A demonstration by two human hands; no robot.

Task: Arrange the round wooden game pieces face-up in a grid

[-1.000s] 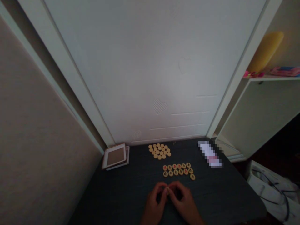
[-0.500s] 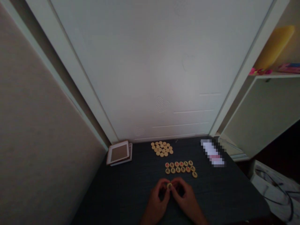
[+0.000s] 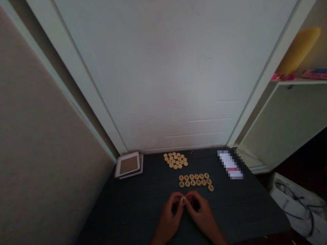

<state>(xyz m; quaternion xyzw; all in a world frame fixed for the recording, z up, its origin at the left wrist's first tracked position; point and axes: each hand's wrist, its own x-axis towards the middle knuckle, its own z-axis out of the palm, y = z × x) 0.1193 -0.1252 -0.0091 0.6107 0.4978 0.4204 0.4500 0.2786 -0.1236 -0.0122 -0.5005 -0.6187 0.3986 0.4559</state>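
Note:
Between the fingertips of both my hands is one round xiangqi piece [image 3: 183, 199], partly covered by the fingers. My left hand [image 3: 170, 211] pinches it from the left, and my right hand [image 3: 201, 211] from the right. Just beyond the hands, xiangqi pieces [image 3: 193, 183] with red or dark characters lie face up in two rows. A single face-up piece [image 3: 211, 188] sits below the right end of these rows. Farther back is a loose cluster of plain-looking pieces [image 3: 175, 161], their characters not showing.
The dark table [image 3: 122, 207] ends at a white panel [image 3: 153, 85]. Two stacked frame-like objects [image 3: 129, 164] lie at the back left. A blurred-out white item [image 3: 230, 165] is at the back right. A white box with cables [image 3: 293, 207] stands right of the table.
The view has shifted slightly, so everything sits a little higher. The held piece is turned a bit between my fingers, its dark marking now showing. The pieces on the table have not moved.

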